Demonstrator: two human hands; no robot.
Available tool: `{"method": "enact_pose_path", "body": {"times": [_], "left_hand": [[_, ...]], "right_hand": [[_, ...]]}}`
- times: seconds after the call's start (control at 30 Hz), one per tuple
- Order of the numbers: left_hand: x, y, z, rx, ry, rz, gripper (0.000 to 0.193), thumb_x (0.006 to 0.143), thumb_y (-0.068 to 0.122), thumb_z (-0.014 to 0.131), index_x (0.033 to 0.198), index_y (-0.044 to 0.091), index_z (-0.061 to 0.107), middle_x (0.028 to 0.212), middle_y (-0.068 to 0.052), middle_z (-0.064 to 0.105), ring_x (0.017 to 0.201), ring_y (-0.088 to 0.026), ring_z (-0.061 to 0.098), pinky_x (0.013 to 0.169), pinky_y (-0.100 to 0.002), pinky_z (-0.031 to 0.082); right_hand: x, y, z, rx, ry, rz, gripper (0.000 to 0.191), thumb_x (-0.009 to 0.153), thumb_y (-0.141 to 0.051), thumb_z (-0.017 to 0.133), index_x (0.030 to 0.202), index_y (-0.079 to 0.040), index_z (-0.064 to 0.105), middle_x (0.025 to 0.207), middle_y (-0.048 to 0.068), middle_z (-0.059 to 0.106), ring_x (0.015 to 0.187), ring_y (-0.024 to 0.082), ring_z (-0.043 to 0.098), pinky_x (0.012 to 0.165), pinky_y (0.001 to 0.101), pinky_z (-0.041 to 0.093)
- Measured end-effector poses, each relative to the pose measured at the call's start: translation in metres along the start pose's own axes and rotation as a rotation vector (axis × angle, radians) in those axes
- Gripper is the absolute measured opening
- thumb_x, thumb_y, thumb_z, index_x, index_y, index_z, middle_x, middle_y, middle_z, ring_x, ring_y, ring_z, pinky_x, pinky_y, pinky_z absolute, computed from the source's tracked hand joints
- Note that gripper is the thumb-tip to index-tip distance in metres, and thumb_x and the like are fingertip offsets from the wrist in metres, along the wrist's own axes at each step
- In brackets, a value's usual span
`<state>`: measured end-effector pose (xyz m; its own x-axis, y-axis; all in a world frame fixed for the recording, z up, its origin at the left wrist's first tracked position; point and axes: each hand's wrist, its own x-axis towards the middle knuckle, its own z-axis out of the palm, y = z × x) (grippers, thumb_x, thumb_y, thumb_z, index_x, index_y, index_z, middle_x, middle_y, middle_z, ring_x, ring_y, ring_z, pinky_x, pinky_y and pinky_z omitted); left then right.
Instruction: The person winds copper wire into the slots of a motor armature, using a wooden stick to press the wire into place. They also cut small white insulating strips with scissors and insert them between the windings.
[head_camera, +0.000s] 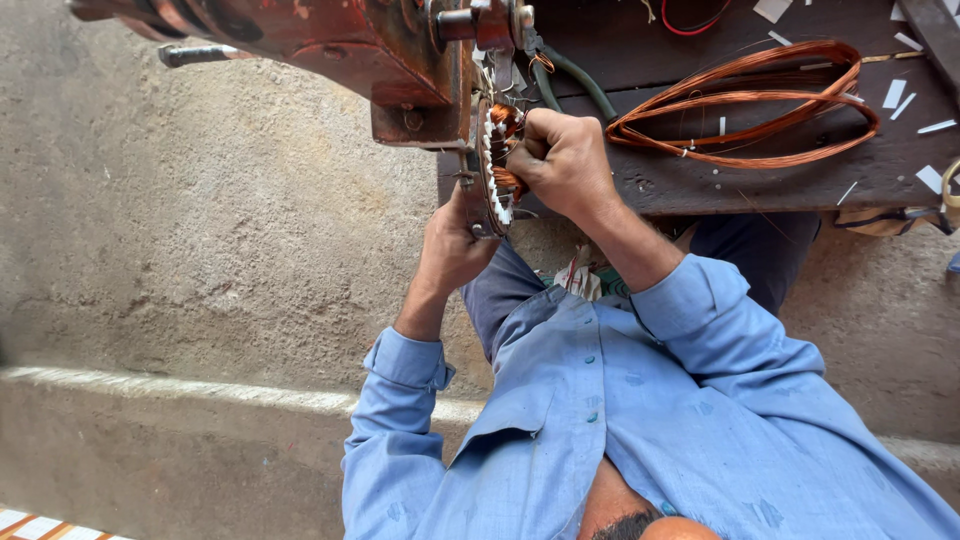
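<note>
the stator core (492, 165), a toothed ring with white slot liners and copper windings, sits edge-on to the camera, clamped on a rusty red winding machine (400, 60) at the near edge of the dark worktop (700, 185); everything here is placed from that core; the right hand (562, 160) is just beside the core on the worktop side, its grip closed into a fist around a bunch of copper wire (508, 180) at the core's face; the left hand (455, 240) is below the core and touching its lower rim, fingers wrapped narrow to steady it, though how firmly it clasps is hard to tell from this angle; beyond the core, further along the worktop, lies a loose coil of copper wire (745, 105) in long loops, with white paper strips (895, 95) scattered around it and a green cable (580, 85) curving away from the machine; to do this well, i judge the right hand should keep the strands together and pull in line with the slot, so the enamel does not scrape on the teeth; the left hand should brace the rim against that pull, and the liners should stay seated as the wire beds down; steady, even tension matters more than force.
</note>
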<state>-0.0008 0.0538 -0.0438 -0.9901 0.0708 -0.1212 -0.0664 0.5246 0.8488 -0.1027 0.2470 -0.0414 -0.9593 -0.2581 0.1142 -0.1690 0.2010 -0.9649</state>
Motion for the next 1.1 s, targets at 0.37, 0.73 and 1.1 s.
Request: {"method": "enact_pose_path", "body": {"times": [0.37,0.73,1.1], "left_hand": [[-0.004,-0.031,0.028,-0.475,-0.055,-0.038,0.084,0.085,-0.013,0.060,0.162,0.016,0.038,0.115,-0.003,0.065,0.096,-0.009,0.062,0.079,-0.026,0.055],[0.000,-0.038,0.038,-0.754,-0.136,-0.210,0.081,0.078,-0.017,0.060,0.152,0.010,0.043,0.092,-0.004,0.066,0.069,-0.010,0.059,0.053,-0.025,0.047],[0.017,-0.011,-0.044,-0.418,-0.017,0.163,0.050,0.102,-0.001,0.064,0.151,0.005,0.058,0.125,-0.010,0.068,0.079,-0.006,0.056,0.064,-0.022,0.049]], "right_hand": [[-0.017,0.032,-0.007,0.829,-0.131,0.229,0.014,0.096,-0.007,0.075,0.097,-0.007,0.060,0.084,0.002,0.068,0.067,0.006,0.064,0.055,0.0226,0.054],[-0.028,0.059,-0.005,1.012,-0.161,0.441,0.018,0.097,-0.013,0.076,0.110,-0.001,0.073,0.087,0.005,0.073,0.063,0.006,0.062,0.052,0.0227,0.053],[-0.044,0.012,-0.039,0.067,0.088,-0.411,0.018,0.098,-0.010,0.079,0.114,-0.005,0.071,0.104,0.007,0.074,0.093,0.018,0.070,0.071,0.0295,0.058]]}}
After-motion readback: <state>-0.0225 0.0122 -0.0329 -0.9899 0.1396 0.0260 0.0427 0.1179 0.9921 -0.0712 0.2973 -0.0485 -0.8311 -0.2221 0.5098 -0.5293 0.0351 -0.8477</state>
